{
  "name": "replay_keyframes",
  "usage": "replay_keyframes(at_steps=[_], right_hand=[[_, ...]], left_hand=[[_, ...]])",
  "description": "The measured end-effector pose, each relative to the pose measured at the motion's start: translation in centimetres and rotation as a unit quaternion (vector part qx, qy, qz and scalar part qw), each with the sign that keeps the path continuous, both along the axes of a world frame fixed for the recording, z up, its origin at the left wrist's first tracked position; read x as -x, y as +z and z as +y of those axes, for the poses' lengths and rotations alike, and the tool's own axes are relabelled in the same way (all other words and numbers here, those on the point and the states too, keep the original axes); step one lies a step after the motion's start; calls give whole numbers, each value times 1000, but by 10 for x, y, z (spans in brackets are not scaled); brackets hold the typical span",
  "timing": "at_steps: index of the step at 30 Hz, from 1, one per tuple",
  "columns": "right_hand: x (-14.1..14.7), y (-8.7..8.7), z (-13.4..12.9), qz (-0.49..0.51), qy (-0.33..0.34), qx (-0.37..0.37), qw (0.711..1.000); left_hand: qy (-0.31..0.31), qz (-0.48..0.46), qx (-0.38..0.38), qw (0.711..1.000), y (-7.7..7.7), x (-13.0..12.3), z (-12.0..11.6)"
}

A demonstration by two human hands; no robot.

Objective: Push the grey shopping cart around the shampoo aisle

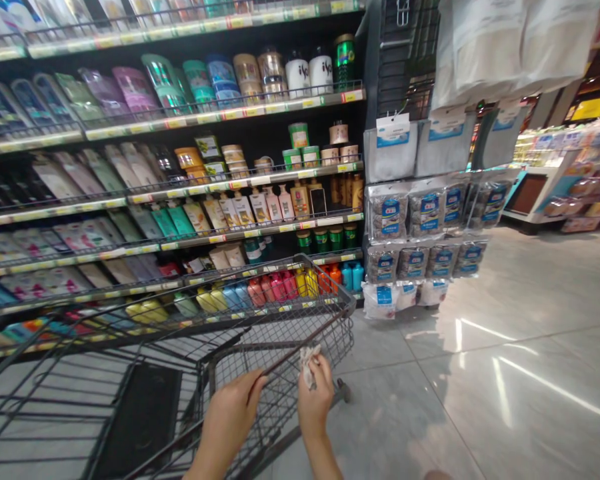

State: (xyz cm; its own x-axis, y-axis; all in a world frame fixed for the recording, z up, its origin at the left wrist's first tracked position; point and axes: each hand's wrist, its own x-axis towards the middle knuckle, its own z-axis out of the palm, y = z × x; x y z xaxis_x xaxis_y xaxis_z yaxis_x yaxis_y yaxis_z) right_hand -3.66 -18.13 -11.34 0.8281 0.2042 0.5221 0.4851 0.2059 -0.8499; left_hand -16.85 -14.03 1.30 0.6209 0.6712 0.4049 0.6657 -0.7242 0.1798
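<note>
A black wire shopping cart (275, 347) stands at the lower left, tilted across the view, with a dark panel (143, 413) in its near part. My left hand (233, 410) is closed round the cart's near top rail. Right beside that rail, my right hand (316, 393) pinches a crumpled whitish cloth or tissue (310, 365) between thumb and fingers. Whether this hand also touches the rail cannot be made out. No goods show in the visible part of the basket.
Shelves (200, 117) of bottles and jars run behind the cart. Hanging packets (390, 213) cover the shelf end at centre right. Grey tiled floor (480, 373) spreads to the right, with a cart wheel (343, 390) on it and display stands (540, 180) farther back.
</note>
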Motion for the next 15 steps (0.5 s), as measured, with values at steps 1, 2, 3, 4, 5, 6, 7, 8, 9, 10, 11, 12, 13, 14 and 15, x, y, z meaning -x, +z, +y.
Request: replay_keyframes(at_steps=[1, 2, 3, 4, 5, 6, 7, 8, 9, 10, 11, 12, 13, 14, 15], right_hand=[[-1, -5, 0, 1, -1, 6, 1000], [-2, -10, 1, -2, 0, 13, 1000], [-3, -14, 1, -8, 1, 17, 1000], [-4, -18, 1, -15, 4, 19, 1000], [-6, -21, 0, -21, 6, 20, 1000], [-7, -23, 0, -25, 8, 21, 999], [-8, -24, 0, -29, 10, 22, 999], [-10, -25, 0, -32, 12, 25, 999], [-11, -26, 0, -36, 13, 30, 999], [-12, -27, -1, -40, 15, 35, 998], [-13, -28, -1, -44, 19, 41, 998], [-14, -29, -1, -47, 24, 47, 998], [-15, -31, -2, -47, 27, 51, 997], [-16, -34, -2, -44, 32, 55, 997], [-16, -37, -3, -37, 40, 56, 997]], left_hand=[[0, -1, -2, 1000, 0, 0, 0], [-1, -3, -5, 1000, -1, 0, 0], [-2, -5, -7, 1000, -1, 0, 1], [-4, -8, -9, 1000, -2, 1, 1], [-8, -11, -13, 1000, -3, 1, 1], [-11, -14, -17, 1000, -3, 1, 1], [-15, -16, -22, 1000, -3, 1, 1], [-18, -18, -27, 999, -3, 2, 1], [-21, -19, -32, 999, -3, 2, 1], [-25, -19, -35, 999, -3, 3, 0], [-28, -18, -38, 999, -3, 3, 0], [-29, -17, -41, 999, -2, 3, 0], [-30, -17, -43, 999, -2, 4, 0], [-30, -16, -45, 998, -1, 3, -1], [-29, -15, -47, 998, -1, 3, -1]])
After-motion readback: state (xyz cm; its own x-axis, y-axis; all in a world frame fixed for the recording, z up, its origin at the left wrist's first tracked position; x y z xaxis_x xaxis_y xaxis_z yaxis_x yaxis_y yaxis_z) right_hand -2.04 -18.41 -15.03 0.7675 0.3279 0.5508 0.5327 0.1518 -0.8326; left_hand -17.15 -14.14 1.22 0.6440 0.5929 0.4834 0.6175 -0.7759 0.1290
